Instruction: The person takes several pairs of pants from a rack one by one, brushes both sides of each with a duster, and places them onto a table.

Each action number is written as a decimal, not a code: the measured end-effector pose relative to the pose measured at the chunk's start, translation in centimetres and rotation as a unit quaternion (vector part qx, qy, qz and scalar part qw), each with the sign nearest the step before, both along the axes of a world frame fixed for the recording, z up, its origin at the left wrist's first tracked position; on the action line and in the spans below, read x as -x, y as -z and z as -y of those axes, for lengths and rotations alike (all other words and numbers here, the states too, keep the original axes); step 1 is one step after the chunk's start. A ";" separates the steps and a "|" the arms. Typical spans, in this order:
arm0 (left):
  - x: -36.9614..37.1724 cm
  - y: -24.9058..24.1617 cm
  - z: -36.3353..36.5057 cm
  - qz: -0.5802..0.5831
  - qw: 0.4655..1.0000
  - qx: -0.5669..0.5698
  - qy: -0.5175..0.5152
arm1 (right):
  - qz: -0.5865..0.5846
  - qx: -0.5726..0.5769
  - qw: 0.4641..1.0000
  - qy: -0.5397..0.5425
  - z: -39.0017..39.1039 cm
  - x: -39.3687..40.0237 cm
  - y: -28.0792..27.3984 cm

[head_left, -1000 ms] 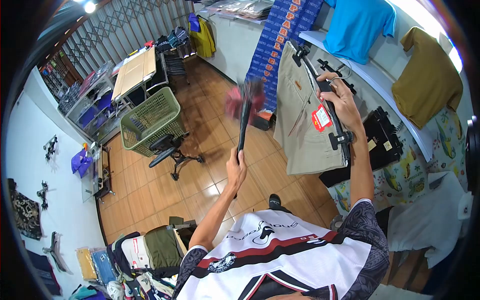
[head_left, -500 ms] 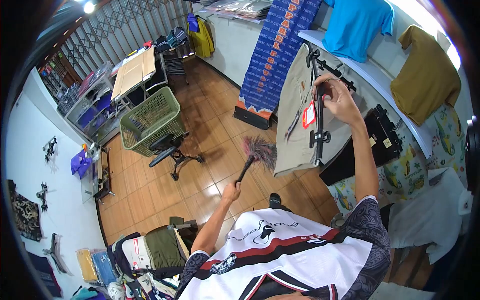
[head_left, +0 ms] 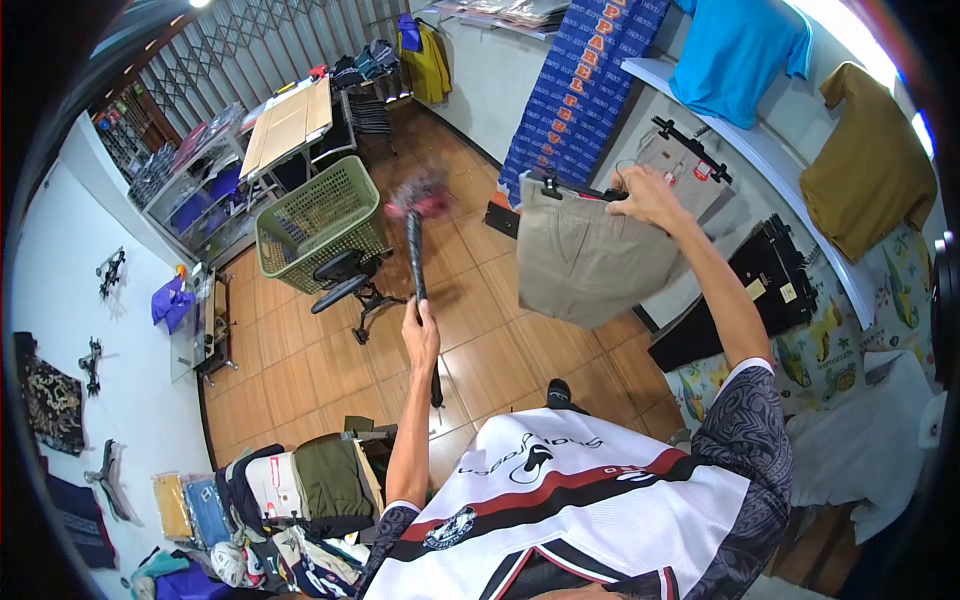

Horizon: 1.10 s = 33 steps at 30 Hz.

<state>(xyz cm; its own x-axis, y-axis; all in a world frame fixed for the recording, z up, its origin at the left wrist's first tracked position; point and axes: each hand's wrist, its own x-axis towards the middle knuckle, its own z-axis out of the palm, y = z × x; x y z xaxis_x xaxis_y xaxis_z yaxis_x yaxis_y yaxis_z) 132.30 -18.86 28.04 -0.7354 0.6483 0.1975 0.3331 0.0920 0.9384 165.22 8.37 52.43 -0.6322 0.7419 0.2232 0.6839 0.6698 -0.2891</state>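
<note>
My left hand is closed around the black handle of a duster, whose pinkish-grey head is raised and blurred near the green basket. My right hand grips the black clip hanger at its middle. Beige shorts hang down from that hanger, in front of the wall. Behind them, other light shorts with red tags hang on a black hanger by the shelf.
A green basket stands on a wheeled chair base at the left. Black trousers hang at the right, below a white shelf with shirts. Folded clothes lie at the lower left.
The beige shorts have swung left and turned broadside, showing another pair behind. My right hand has shifted slightly left. My left hand and the duster have moved up and left.
</note>
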 end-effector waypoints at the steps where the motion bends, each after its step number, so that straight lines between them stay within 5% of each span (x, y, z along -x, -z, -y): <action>1: 0.2 -1.0 -0.3 -0.016 0.999 -0.029 -0.017 | -0.007 0.017 1.000 -0.009 -1.0 0.0 1.8; 9: -6.0 -6.6 -3.1 0.096 0.971 -0.220 0.006 | -0.110 0.156 0.976 0.100 -2.2 0.6 4.9; 13: -11.0 -1.0 -4.2 -0.017 0.988 -0.040 0.145 | -0.272 0.206 0.938 0.058 -0.4 0.6 2.2; 15: -10.8 6.2 -5.1 -0.157 0.933 0.167 0.279 | -0.332 0.219 0.917 0.037 0.9 0.1 -0.1; 17: -9.4 12.6 -5.0 -0.126 0.897 0.276 0.321 | -0.341 0.216 0.913 0.054 1.6 -1.1 -1.3; 20: -7.7 12.9 -4.5 -0.118 0.954 0.181 0.209 | -0.356 0.213 0.907 0.072 1.9 -2.9 -2.2; 25: -8.6 -3.5 -6.1 0.019 0.990 0.014 0.141 | -0.356 0.238 0.902 0.057 4.4 -3.0 -3.6; 29: -11.6 -4.7 -6.7 -0.065 0.980 -0.096 0.164 | -0.374 0.263 0.889 0.032 5.1 -2.5 -4.7; 33: -8.8 7.6 -6.6 -0.192 0.897 0.245 0.313 | -0.419 0.237 0.876 0.025 5.5 -3.0 -6.0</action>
<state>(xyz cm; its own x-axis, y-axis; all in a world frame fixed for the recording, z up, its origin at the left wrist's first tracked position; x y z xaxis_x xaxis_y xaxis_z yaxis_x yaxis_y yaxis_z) 141.10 -12.29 20.40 -0.1357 0.9888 -0.0623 0.7538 0.1439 0.6411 168.20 2.84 58.39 -0.3586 0.8988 0.2522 0.1234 0.3134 -0.9416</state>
